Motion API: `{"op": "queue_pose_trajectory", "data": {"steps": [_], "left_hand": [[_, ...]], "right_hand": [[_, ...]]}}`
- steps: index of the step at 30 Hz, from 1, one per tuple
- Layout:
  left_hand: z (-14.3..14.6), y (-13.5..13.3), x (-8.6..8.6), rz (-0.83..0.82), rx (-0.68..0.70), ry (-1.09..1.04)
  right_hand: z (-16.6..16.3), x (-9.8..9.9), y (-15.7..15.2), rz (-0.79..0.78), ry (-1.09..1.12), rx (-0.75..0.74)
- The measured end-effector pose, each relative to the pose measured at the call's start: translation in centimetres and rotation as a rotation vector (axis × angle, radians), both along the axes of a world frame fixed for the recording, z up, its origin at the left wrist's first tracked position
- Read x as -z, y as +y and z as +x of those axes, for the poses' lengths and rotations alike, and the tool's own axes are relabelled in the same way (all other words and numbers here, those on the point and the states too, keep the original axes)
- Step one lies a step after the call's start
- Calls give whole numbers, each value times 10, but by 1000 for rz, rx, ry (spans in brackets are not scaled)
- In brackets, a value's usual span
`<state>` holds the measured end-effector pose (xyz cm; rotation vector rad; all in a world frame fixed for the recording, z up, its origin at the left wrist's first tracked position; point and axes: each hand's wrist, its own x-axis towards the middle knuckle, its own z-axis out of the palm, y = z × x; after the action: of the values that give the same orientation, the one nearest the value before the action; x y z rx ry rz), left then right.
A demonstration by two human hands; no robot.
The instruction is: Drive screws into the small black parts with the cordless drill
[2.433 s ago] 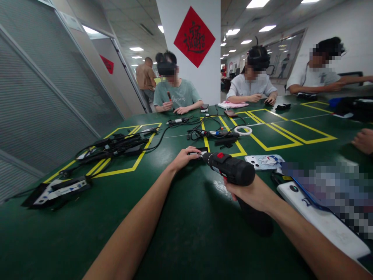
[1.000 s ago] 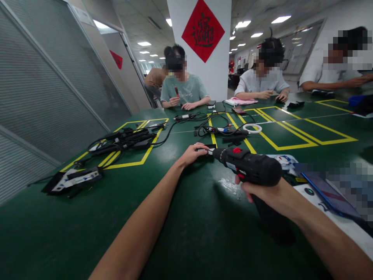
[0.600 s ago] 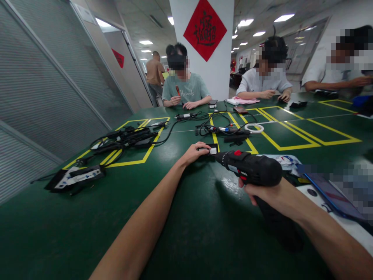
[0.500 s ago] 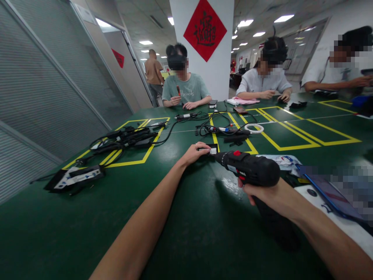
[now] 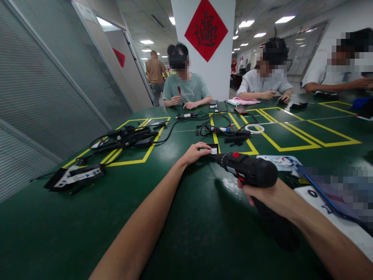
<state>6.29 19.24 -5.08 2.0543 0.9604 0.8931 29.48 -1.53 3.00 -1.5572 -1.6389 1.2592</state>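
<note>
My right hand [image 5: 259, 192] is wrapped round the grip of a black cordless drill [image 5: 250, 169] with red switches. The drill's chuck points left and away from me, its tip close beside a small black box [image 5: 215, 146] with a white part [image 5: 213, 151] in it. With fingers pressed together, my left hand [image 5: 196, 153] grips that box against the green table [image 5: 186, 217]. Part of the box is hidden under my fingers, and whether the bit touches it I cannot tell.
Black cables [image 5: 128, 137] lie heaped at left, behind a black tray-like case [image 5: 75, 177]. More cables and a white ring [image 5: 254, 129] lie beyond the box. At right are a phone [image 5: 332, 194] and a patterned pouch [image 5: 281, 162]. Several people sit across the table.
Both hands, the drill and the box stay almost in place. The view has shifted very slightly. In the background, a standing person has turned a little.
</note>
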Motion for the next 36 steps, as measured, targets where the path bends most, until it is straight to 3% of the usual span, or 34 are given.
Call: {"op": "queue_pose_trajectory", "data": {"steps": [15, 27, 36], "left_hand": [[1, 1, 2, -9, -27, -16], [1, 1, -1, 0, -13, -41], [2, 4, 2, -16, -15, -54]], "right_hand": [[-4, -2, -2, 17, -57, 21], [-22, 5, -8, 416, -143, 27], [-18, 12, -6, 458, -157, -50]]}}
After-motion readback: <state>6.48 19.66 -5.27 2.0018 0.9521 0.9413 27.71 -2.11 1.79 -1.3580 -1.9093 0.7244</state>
